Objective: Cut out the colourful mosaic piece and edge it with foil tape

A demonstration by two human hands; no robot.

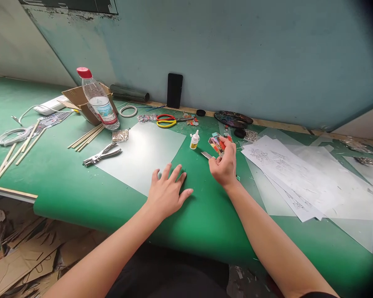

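Note:
My left hand [168, 192] is spread palm down at the near right edge of a translucent plastic sheet [136, 151], partly over the green table covering [199, 223]. My right hand [225, 165] is closed on a utility knife [206, 155]; its silvery blade points left, and most of its handle is hidden by the fingers. Right beside those fingers are small colourful cut-out pieces [215, 143]; whether the hand touches them I cannot tell. A small white glue bottle [194, 140] with a yellow label stands upright between the hands, farther back.
Metal hole-punch pliers [102, 155], wooden sticks [86, 137] and a tilted water bottle [100, 105] are on the left. Red-and-yellow scissors [167, 121] lie behind. A black phone [174, 91] leans on the wall. Paper drawings [289, 169] overlap clear sheets [354, 227] on the right.

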